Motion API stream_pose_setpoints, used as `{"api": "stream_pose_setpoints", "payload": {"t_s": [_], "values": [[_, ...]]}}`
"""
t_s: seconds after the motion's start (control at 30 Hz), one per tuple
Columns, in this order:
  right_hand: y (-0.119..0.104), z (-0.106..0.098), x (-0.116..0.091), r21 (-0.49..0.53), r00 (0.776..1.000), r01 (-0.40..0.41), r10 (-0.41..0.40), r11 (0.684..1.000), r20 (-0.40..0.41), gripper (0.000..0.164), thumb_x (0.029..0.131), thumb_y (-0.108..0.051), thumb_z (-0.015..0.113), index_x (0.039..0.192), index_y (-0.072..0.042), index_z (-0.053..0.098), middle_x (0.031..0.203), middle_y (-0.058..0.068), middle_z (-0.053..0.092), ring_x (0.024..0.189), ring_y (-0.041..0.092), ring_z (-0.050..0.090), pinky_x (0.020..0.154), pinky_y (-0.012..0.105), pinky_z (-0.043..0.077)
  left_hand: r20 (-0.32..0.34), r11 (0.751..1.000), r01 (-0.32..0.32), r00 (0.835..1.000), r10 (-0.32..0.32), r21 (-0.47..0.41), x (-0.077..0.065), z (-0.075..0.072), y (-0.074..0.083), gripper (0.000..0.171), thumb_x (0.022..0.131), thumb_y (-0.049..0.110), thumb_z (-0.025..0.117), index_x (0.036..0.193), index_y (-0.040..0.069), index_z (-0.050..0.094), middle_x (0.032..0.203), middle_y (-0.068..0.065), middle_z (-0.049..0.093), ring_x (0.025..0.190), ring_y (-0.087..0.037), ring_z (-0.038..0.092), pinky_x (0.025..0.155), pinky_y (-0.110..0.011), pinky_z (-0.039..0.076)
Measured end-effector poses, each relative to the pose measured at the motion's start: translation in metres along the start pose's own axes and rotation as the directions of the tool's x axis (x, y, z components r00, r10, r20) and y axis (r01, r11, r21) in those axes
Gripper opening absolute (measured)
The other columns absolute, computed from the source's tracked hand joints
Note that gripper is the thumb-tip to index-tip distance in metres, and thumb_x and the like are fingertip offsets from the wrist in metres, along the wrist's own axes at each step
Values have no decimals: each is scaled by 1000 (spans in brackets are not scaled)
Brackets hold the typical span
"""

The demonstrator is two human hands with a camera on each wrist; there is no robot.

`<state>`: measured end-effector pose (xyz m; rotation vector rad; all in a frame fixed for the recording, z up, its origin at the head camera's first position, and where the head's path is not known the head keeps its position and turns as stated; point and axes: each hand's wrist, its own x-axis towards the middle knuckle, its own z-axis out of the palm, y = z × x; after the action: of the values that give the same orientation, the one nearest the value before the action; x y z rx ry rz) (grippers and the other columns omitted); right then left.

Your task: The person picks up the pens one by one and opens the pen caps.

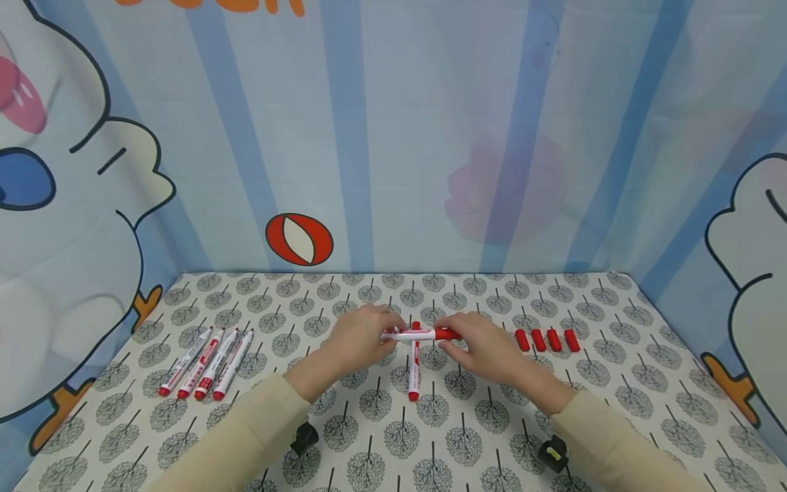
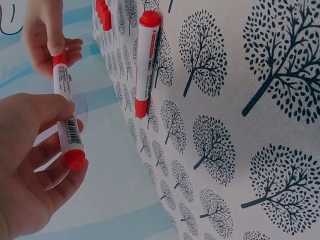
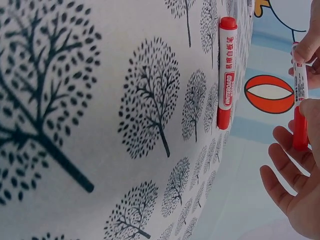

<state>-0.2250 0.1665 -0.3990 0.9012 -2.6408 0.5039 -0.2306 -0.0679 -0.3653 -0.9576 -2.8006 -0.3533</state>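
Note:
Both hands hold one whiteboard marker (image 1: 417, 335) level above the table, each at one end. My left hand (image 1: 364, 336) pinches its white barrel between thumb and fingers; in the left wrist view the red bottom end of this marker (image 2: 63, 90) juts past those fingers. On the red cap (image 3: 300, 130) at the opposite end, my right hand (image 1: 488, 347) has its thumb and fingers. The cap sits against the barrel. Beneath them a second whiteboard marker (image 3: 226, 75), red at both ends, lies on the tablecloth, partly covered by the held one in the head view.
To the left, several uncapped-looking markers (image 1: 209, 362) lie side by side, red ends toward me. Several loose red caps (image 1: 546, 339) stand in a row right of my right hand. A tree-patterned cloth (image 1: 455, 451) covers the table, with a printed curtain (image 1: 418, 137) behind.

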Motion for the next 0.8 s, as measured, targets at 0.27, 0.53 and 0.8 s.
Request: {"api": "stream_pose_setpoints", "payload": {"t_s": [0.27, 0.53, 0.8], "values": [[-3, -1, 1, 5, 1000, 4, -4, 1000, 5, 21, 83, -24, 66, 103, -18, 64, 85, -9, 62, 75, 5, 54, 66, 22, 46, -11, 1000, 0, 1000, 0, -19, -3, 4, -1, 23, 78, 19, 70, 100, 21, 68, 84, 8, 59, 70, -6, 53, 58, -17, 42], [-2, 1, 1, 10, 1000, 6, -6, 1000, -2, 17, 84, -22, 66, 100, -18, 65, 81, -10, 61, 70, 5, 52, 62, 19, 43, -21, 997, 27, 999, -29, -78, -7, 10, -5, 17, 80, 21, 67, 97, 18, 69, 80, 10, 55, 68, -4, 51, 58, -17, 42], [-2, 0, 2, -2, 1000, 22, -22, 1000, 20, 16, 84, -22, 65, 100, -17, 65, 80, -10, 61, 69, 5, 51, 62, 20, 43, -43, 996, 3, 999, -7, -85, -8, 12, -6, 18, 80, 20, 69, 98, 17, 70, 79, 9, 59, 64, -3, 49, 57, -18, 42]]}}
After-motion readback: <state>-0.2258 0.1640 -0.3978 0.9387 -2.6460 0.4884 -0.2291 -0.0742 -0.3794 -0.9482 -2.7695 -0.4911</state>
